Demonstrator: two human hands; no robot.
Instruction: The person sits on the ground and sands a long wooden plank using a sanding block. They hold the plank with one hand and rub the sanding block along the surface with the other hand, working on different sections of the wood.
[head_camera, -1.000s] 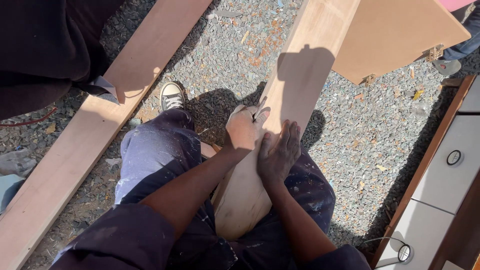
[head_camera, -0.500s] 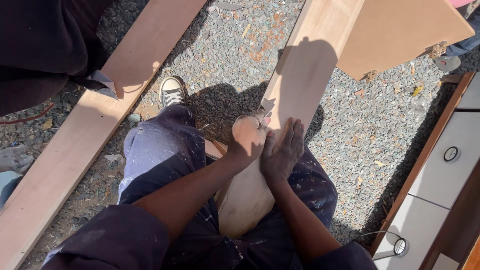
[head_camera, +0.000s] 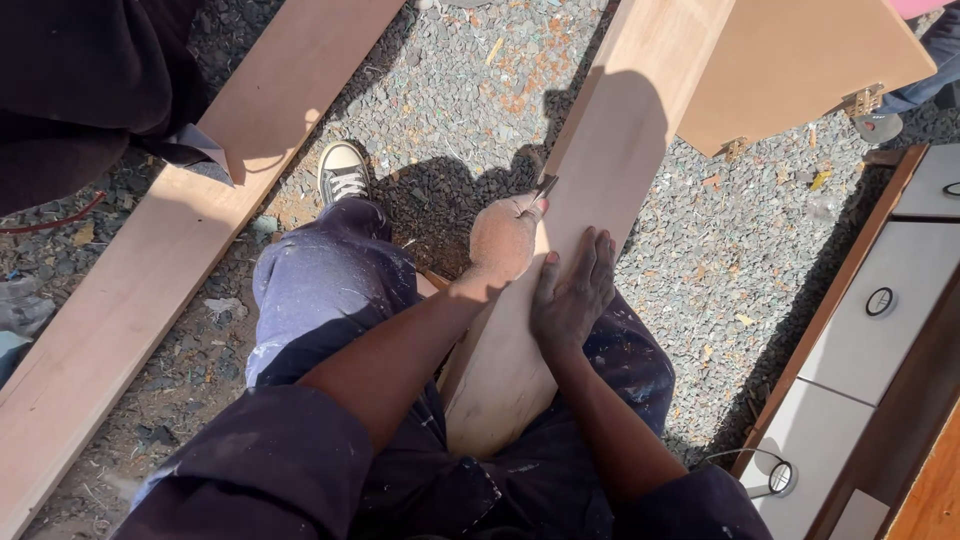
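Landmark: the long pale wooden plank (head_camera: 590, 190) that runs from the person's lap up and away across the grey gravel ground (head_camera: 470, 90); every place below is told from it.

Plank, look: smooth, light pinkish-tan wood with a flat face and straight edges; its near end is rounded and rests between the thighs. A band of shadow crosses its middle, and the far part lies in full sun.

Plank, place: tilted, the near end on the lap of the dark blue paint-flecked trousers (head_camera: 330, 300), the far end reaching toward the top of the view beside a flat tan board with small metal hinges (head_camera: 800, 70).

Left hand (head_camera: 505, 238): curled shut around a small dark pointed tool (head_camera: 538, 193), whose tip meets the plank's left edge; the knuckles are dusted pale.

Right hand (head_camera: 572, 295): spread flat, fingers apart, pressed down on the plank's face just right of the left hand, the two nearly touching.

Left of the plank: a grey-and-white laced sneaker (head_camera: 342, 170) on the gravel, and further out a second broad pale wooden board (head_camera: 150, 270) lying parallel, with another person's dark sleeve (head_camera: 80, 90) over its far part.

Right of the plank: a brown-framed cabinet panel with grey drawer fronts and round ring pulls (head_camera: 870, 310), well apart.
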